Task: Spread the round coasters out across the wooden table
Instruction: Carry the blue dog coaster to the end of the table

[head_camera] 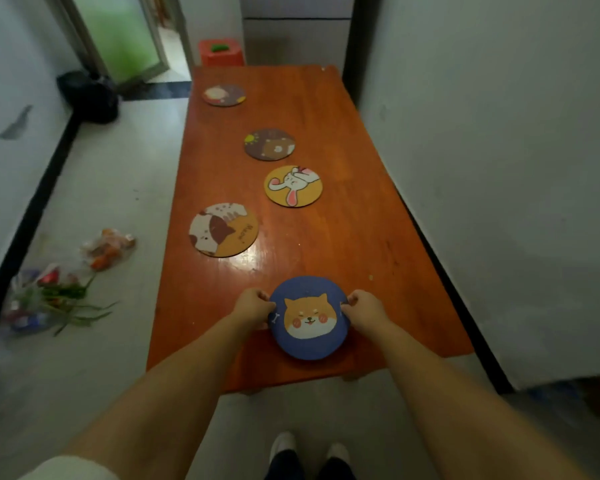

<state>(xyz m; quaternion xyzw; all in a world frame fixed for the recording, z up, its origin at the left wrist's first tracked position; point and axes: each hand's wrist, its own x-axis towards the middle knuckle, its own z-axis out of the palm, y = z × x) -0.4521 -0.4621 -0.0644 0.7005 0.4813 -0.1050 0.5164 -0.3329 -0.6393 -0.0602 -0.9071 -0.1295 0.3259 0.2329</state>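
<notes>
A blue round coaster with a dog face (308, 318) lies near the front edge of the wooden table (354, 237). My left hand (252, 308) grips its left rim and my right hand (366, 310) grips its right rim. Further along the table lie a cat coaster (223, 230), a yellow rabbit coaster (293, 186), a dark bear coaster (269, 144) and a far dark coaster (224, 95), all flat and apart from each other.
A white wall (499, 168) runs along the table's right side. Plastic bags with vegetables (59, 289) lie on the floor at the left. A black bag (89, 95) and a red stool (220, 51) sit at the far end.
</notes>
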